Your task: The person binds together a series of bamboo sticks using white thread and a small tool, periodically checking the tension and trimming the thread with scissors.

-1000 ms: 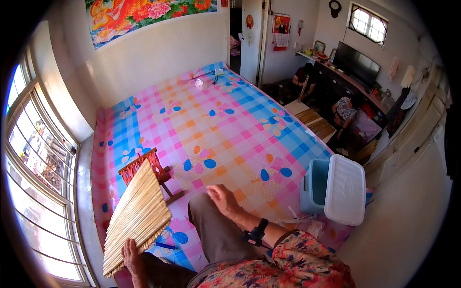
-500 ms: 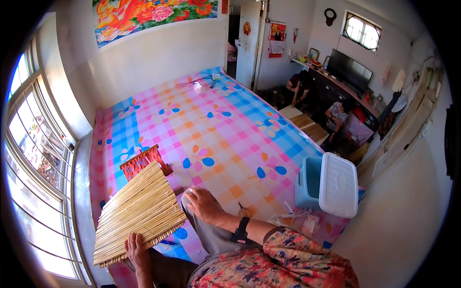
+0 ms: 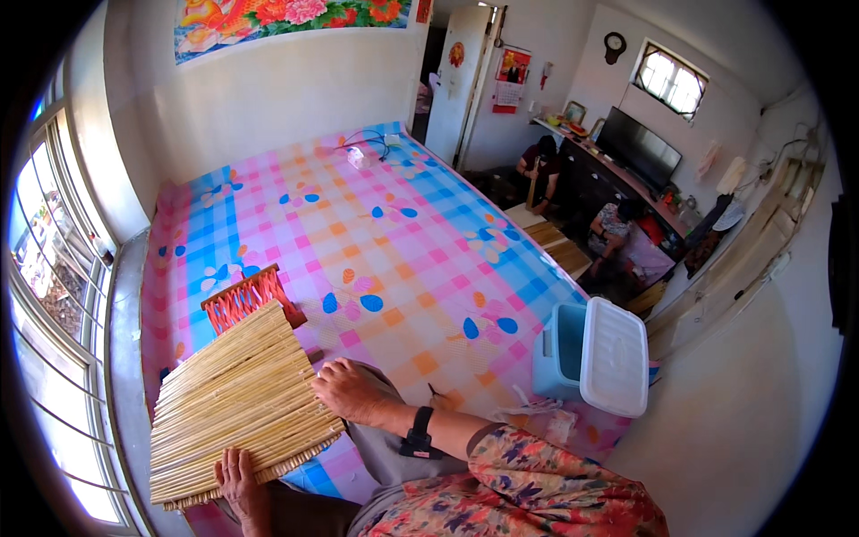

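Observation:
A stiff mat of straw-coloured stalks, bound in rows, lies tilted across my lap and in front of me. My left hand is closed over its near edge, with the fingers on top and the thumb hidden. At the mat's right edge, above my knee, my right hand has its bent fingers closed on the edge; their tips are partly hidden. Beyond the mat, a small wooden-framed stool with red woven straps shows, partly covered by it.
A checked, flowered sheet covers the wide platform. On the right stands a blue tub with a white lid leaning on it. A barred window is at the left. Two people work beyond the platform's right edge.
My right hand has moved from my knee to the mat's right edge. The left hand keeps its hold on the near edge. The whole view has shifted slightly.

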Demonstrator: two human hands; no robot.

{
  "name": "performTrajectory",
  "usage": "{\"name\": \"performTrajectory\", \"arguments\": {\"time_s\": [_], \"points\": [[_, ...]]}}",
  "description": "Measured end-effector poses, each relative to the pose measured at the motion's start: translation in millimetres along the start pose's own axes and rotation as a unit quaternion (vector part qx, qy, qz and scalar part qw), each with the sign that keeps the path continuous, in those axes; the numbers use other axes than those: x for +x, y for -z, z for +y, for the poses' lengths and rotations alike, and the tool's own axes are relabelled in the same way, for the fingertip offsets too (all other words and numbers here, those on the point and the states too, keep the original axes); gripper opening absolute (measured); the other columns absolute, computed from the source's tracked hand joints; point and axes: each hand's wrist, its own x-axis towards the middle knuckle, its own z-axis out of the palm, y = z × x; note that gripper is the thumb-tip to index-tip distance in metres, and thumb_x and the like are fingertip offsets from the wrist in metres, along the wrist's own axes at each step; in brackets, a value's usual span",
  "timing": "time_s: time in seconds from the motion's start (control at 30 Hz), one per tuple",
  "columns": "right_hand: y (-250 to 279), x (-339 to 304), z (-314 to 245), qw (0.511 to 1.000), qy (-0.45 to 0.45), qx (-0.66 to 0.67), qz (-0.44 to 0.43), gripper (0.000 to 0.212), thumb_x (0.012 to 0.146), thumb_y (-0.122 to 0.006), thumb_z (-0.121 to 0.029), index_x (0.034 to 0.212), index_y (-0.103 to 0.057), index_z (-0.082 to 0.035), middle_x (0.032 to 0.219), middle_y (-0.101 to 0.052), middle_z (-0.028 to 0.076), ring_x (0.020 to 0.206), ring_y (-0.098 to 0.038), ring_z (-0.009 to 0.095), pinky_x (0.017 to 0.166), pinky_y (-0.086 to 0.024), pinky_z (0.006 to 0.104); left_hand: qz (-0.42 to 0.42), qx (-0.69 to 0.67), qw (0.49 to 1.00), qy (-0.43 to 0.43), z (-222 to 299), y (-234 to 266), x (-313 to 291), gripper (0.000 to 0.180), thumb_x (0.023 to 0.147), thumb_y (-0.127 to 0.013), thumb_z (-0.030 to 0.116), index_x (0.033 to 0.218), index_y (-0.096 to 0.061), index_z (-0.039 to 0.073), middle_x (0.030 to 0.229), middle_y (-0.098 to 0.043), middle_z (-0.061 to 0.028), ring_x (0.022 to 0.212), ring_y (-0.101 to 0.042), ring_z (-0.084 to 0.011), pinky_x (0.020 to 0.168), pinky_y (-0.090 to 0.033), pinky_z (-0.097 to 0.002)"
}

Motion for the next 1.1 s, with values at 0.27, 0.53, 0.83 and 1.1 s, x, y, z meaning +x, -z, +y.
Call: {"name": "performTrajectory", "arguments": {"time_s": [0.27,0.53,0.83,1.1], "points": [[0,1,-5,0.997,0.007,-0.077,-0.019,0.016,0.082,-0.055,-0.024,0.081,-0.058,-0.009,0.088,-0.058,0.008,0.096,-0.052,0.023,0.090,-0.037,0.0385,0.001,-0.007,1.000,0.014,6,1,2,0.030,0.082,-0.047,0.004,0.110,-0.056,-0.001,0.121,-0.054,-0.0199,0.119,-0.048,-0.0350,0.104,-0.030,-0.0491],[-24,3,-9,0.998,-0.034,-0.049,-0.016,0.019,0.079,-0.057,-0.025,0.084,-0.060,-0.007,0.093,-0.060,0.010,0.104,-0.050,0.026,0.097,-0.033,0.0417,-0.008,-0.001,1.000,0.008,6,3,2,0.034,0.081,-0.049,0.002,0.114,-0.054,-0.001,0.125,-0.053,-0.0200,0.122,-0.046,-0.0343,0.106,-0.029,-0.0493],[-26,0,-10,0.997,-0.032,-0.060,-0.025,0.020,0.080,-0.056,-0.025,0.083,-0.061,-0.006,0.094,-0.060,0.011,0.108,-0.048,0.029,0.101,-0.031,0.0453,-0.011,0.015,1.000,-0.001,8,1,2,0.035,0.084,-0.049,0.005,0.119,-0.053,0.000,0.127,-0.052,-0.0180,0.123,-0.046,-0.0324,0.106,-0.029,-0.0482],[-23,1,-12,0.997,-0.027,-0.067,-0.032,0.021,0.083,-0.048,-0.021,0.085,-0.064,-0.008,0.095,-0.061,0.008,0.106,-0.049,0.027,0.102,-0.031,0.0467,0.000,0.019,1.000,-0.002,8,-1,1,0.034,0.085,-0.048,0.006,0.118,-0.053,0.002,0.127,-0.053,-0.0166,0.122,-0.047,-0.0318,0.105,-0.030,-0.0490]]}}
